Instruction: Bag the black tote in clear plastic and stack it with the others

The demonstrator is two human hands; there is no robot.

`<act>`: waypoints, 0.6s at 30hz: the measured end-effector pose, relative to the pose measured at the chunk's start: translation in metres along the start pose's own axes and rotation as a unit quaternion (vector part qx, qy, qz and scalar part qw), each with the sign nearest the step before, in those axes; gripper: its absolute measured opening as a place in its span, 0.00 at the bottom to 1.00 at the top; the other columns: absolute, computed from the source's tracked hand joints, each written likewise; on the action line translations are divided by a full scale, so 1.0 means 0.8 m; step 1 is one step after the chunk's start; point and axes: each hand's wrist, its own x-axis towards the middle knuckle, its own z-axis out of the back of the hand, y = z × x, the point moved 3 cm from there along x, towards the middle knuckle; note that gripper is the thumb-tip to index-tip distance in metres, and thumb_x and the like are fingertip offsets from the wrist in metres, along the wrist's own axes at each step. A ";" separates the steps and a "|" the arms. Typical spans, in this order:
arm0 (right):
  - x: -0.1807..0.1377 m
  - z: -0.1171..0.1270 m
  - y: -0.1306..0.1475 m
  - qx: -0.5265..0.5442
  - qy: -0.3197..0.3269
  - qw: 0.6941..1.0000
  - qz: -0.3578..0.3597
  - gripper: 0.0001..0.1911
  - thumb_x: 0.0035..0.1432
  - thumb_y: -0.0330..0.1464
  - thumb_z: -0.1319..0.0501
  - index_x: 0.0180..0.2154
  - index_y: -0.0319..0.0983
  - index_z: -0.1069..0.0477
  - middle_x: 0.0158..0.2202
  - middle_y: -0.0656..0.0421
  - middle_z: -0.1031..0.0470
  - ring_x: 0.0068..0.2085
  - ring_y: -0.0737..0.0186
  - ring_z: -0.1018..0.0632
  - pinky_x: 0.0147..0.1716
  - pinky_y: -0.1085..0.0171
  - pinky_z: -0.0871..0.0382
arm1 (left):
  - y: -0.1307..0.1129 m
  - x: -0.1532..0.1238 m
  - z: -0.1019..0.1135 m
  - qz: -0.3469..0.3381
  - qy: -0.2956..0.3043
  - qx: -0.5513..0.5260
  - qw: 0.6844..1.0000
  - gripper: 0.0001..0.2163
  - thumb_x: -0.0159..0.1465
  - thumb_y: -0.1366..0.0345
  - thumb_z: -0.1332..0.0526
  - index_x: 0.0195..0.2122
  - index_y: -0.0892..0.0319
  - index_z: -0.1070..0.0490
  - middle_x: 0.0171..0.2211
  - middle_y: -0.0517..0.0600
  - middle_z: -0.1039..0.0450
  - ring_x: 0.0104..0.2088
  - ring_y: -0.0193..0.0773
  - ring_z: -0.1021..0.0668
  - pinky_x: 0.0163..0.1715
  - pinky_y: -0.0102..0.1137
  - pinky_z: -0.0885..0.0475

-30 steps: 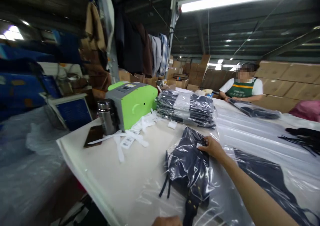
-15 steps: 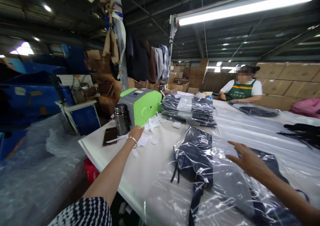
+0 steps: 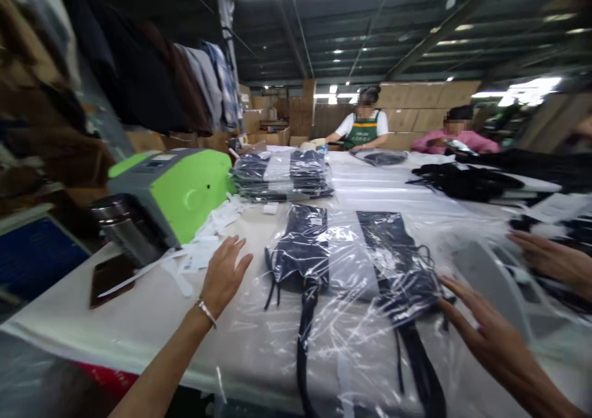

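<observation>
Between open left hand (image 3: 225,276) and right hand (image 3: 485,328), bagged dark garment (image 3: 303,245)

Bare table (image 3: 139,325) left; green machine (image 3: 178,190) blocks beyond.

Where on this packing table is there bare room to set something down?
Bare white tabletop lies along the near edge, between the dark phone and the clear bag holding a navy garment, below the left hand. Crowded: white labels by the green machine, and bags near the right hand.
</observation>
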 end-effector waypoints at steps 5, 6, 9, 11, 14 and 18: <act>0.024 -0.042 0.089 -0.074 0.085 0.993 0.046 0.32 0.70 0.47 0.53 0.69 0.40 0.49 0.70 0.52 0.46 0.71 0.49 0.48 0.68 0.40 0.54 | -0.132 0.034 -0.054 -0.098 0.135 0.021 0.986 0.31 0.69 0.46 0.51 0.67 0.59 0.44 0.71 0.58 0.51 0.71 0.53 0.50 0.66 0.54 0.48; 0.025 -0.052 0.096 -0.082 0.107 0.990 0.049 0.32 0.69 0.47 0.53 0.69 0.40 0.49 0.71 0.53 0.48 0.71 0.49 0.50 0.68 0.40 0.55 | -0.142 0.032 -0.068 -0.095 0.175 0.037 0.979 0.32 0.69 0.45 0.50 0.68 0.59 0.45 0.71 0.58 0.52 0.71 0.53 0.50 0.66 0.56 0.48; 0.013 -0.073 0.101 -0.075 0.155 0.984 0.038 0.33 0.68 0.49 0.50 0.68 0.41 0.47 0.70 0.53 0.48 0.71 0.47 0.50 0.67 0.39 0.54 | -0.139 0.012 -0.102 -0.088 0.236 0.068 0.965 0.31 0.69 0.46 0.50 0.69 0.56 0.46 0.71 0.55 0.53 0.71 0.53 0.49 0.66 0.57 0.49; 0.002 -0.077 0.098 -0.061 0.167 0.984 0.028 0.34 0.68 0.49 0.50 0.69 0.41 0.47 0.71 0.52 0.49 0.71 0.46 0.49 0.67 0.38 0.53 | -0.124 -0.005 -0.111 -0.095 0.221 0.077 0.968 0.30 0.70 0.48 0.51 0.69 0.53 0.48 0.71 0.54 0.54 0.71 0.52 0.49 0.66 0.56 0.51; -0.011 -0.071 0.092 -0.041 0.168 0.984 0.030 0.35 0.67 0.49 0.48 0.69 0.43 0.50 0.71 0.53 0.51 0.71 0.46 0.49 0.67 0.39 0.53 | -0.101 -0.032 -0.108 -0.114 0.188 0.076 0.973 0.30 0.69 0.48 0.51 0.70 0.51 0.50 0.71 0.53 0.53 0.71 0.52 0.49 0.66 0.57 0.50; -0.033 -0.055 0.081 -0.028 0.168 0.985 0.038 0.36 0.68 0.47 0.47 0.71 0.46 0.56 0.71 0.55 0.50 0.70 0.49 0.46 0.67 0.42 0.50 | -0.065 -0.077 -0.089 -0.092 0.164 0.083 0.979 0.32 0.68 0.45 0.51 0.70 0.49 0.54 0.72 0.53 0.57 0.70 0.53 0.48 0.64 0.58 0.47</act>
